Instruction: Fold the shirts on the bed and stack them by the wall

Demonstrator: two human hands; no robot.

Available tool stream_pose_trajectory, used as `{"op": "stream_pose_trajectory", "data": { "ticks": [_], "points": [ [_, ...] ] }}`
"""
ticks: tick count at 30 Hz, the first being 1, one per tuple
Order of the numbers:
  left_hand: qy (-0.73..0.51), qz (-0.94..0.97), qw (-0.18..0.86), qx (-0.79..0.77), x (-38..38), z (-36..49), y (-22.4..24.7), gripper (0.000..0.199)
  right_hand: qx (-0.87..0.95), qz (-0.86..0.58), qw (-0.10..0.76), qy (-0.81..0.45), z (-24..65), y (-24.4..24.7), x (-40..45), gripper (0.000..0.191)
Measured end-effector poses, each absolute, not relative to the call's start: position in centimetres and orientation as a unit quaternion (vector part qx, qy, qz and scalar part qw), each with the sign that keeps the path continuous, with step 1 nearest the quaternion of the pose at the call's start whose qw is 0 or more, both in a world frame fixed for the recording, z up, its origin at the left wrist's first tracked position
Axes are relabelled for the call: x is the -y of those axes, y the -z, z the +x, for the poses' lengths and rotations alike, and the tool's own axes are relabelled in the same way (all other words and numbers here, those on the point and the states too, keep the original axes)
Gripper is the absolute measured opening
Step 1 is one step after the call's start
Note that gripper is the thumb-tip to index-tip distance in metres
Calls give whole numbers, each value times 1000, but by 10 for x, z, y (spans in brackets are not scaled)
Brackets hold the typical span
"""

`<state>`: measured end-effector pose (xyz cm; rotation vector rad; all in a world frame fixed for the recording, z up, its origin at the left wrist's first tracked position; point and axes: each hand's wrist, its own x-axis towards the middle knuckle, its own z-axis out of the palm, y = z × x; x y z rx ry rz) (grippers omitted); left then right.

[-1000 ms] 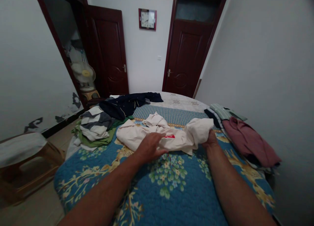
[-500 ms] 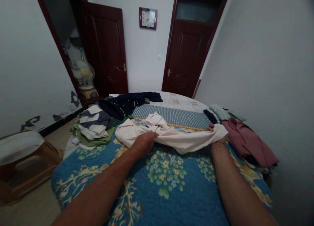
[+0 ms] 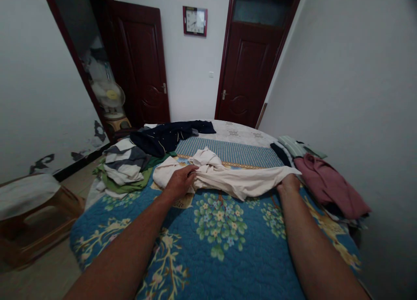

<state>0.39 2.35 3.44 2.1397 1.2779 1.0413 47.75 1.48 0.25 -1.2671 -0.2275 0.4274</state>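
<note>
A cream-coloured garment (image 3: 234, 180) lies stretched sideways across the bed, with a crumpled, raised bunch near its left part. My left hand (image 3: 180, 181) is closed on the garment's near edge, left of its middle; the fingertips are partly lost in the cloth. At the other end, my right hand (image 3: 289, 185) grips the cloth, its fingers partly covered by the fabric. Beneath the garment is a blue floral quilt (image 3: 218, 265), and behind it a striped blue strip (image 3: 228, 152).
To the left lie a grey-and-white striped garment (image 3: 125, 161), green cloth (image 3: 122, 186) and a dark navy garment (image 3: 169, 137). Folded pink clothing (image 3: 330, 182) sits at the right edge beside pale green striped cloth (image 3: 289, 146). A wooden stool (image 3: 42, 230) stands left of the bed.
My left hand has shifted left along the garment's edge. The right hand remains at its end, with its fingers less visible, and the cloth between has dropped slightly flatter.
</note>
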Motion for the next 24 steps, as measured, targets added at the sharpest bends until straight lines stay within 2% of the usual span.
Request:
{"op": "stream_pose_trajectory", "data": {
  "ticks": [4, 9, 15, 20, 24],
  "points": [
    [-378, 746, 254, -485, -30, 0, -36, 41, 28, -601, 771, -212, 476, -5, -14, 37],
    [-381, 730, 267, -501, -35, -4, -40, 40, -12, -580, 777, -246, 475, -6, -12, 37],
    [-370, 725, 298, -499, -33, -9, -55, 48, -28, -561, 787, -257, 468, -11, -12, 36],
    [-238, 802, 359, -414, -30, -27, -68, 57, 82, -493, 818, -285, 448, -21, -14, 25],
    [-131, 845, 364, -369, -22, -29, -66, 45, 183, -481, 783, -349, 437, -28, -9, 27]
  ]
}}
